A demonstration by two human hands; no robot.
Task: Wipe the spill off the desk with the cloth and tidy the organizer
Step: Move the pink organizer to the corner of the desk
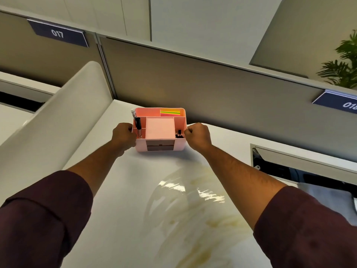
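Observation:
A pink desk organizer (142,148) stands near the back of the white desk (119,219), close to the partition. It holds a black marker (138,124), a pink note block (160,127), coloured sticky notes (170,113) and black binder clips (179,134). My left hand (122,135) grips its left side wall. My right hand (197,135) grips its right side wall. A yellowish, smeared wet spill (195,206) covers the desk in front of the organizer. A grey cloth (328,198) lies at the right edge.
A grey partition (212,89) runs behind the desk, with number plates 017 (58,33) and 018 (345,103). A white curved divider (48,124) borders the left side. A dark cable opening (289,169) sits at the right. A plant (343,64) stands beyond.

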